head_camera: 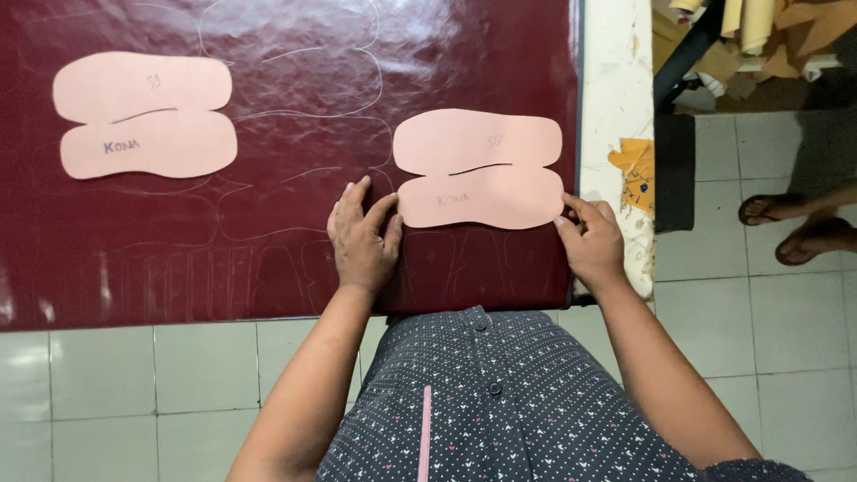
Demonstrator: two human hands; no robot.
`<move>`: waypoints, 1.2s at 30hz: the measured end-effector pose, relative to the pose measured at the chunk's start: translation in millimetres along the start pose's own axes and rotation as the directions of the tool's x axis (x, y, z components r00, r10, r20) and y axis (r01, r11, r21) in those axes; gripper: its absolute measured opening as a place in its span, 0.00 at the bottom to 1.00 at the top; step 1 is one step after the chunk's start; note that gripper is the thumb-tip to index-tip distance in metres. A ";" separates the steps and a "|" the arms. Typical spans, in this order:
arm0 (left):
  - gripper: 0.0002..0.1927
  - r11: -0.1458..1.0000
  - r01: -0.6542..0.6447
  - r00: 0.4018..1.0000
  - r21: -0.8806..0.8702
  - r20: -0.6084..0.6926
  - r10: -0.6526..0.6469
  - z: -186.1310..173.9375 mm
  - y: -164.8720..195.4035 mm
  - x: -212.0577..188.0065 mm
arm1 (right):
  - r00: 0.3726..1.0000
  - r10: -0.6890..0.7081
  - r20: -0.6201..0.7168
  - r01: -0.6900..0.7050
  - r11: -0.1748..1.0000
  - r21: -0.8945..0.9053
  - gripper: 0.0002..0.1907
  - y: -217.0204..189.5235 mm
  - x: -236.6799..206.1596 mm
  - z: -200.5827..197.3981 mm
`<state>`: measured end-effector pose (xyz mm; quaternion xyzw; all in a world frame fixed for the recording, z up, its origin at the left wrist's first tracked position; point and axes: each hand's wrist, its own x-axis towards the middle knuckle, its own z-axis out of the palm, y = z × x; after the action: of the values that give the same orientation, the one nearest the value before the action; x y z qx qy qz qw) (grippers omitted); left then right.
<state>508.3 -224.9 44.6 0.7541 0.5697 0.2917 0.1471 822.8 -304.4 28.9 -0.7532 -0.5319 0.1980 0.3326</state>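
A pink card template (478, 168), shaped like two soles joined side by side, lies on a glossy dark red sheet (295, 259) near its right edge. My left hand (361, 236) rests flat on the sheet, fingertips touching the template's lower left edge. My right hand (592, 241) pinches or presses the template's lower right corner with its fingers curled. A second pink template (145, 114) of the same shape lies at the far left of the sheet, untouched. Faint traced outlines cover the sheet.
The sheet lies on a white table (616, 80) whose edge shows at right, with yellow scraps (636, 161) on it. Another person's sandalled feet (790, 223) stand on the tiled floor at right. Cardboard pieces (768, 36) pile at the top right.
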 end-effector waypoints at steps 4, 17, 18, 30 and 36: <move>0.16 1.000 -0.012 1.000 0.016 -0.003 0.012 2.3 -1.4 -1.1 | 0.988 -0.139 -0.074 0.136 0.990 -0.047 0.16 -1.1 -7.6 -0.9; 0.16 1.000 -0.020 1.000 0.020 0.010 0.020 2.8 0.4 0.1 | 0.971 -0.192 -0.144 0.161 0.967 -0.199 0.19 0.5 -27.5 7.6; 0.16 1.000 -0.024 1.000 0.015 0.004 0.024 2.6 0.9 -0.2 | 0.968 -0.208 -0.139 0.172 0.958 -0.230 0.19 2.8 -26.8 7.7; 0.23 0.999 -0.001 1.000 -0.046 -0.028 0.000 -3.0 2.2 1.1 | 0.946 -0.292 -0.144 0.228 0.910 -0.345 0.18 11.4 -23.2 13.3; 0.22 0.999 -0.001 1.000 -0.049 -0.026 0.000 -3.8 2.2 1.3 | 0.954 -0.269 -0.136 0.211 0.919 -0.334 0.17 14.2 -23.7 12.4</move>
<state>507.9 -224.8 49.2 0.7466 0.5640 0.3155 0.1578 815.8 -325.9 8.8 -0.7403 -0.6130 -0.0008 0.2760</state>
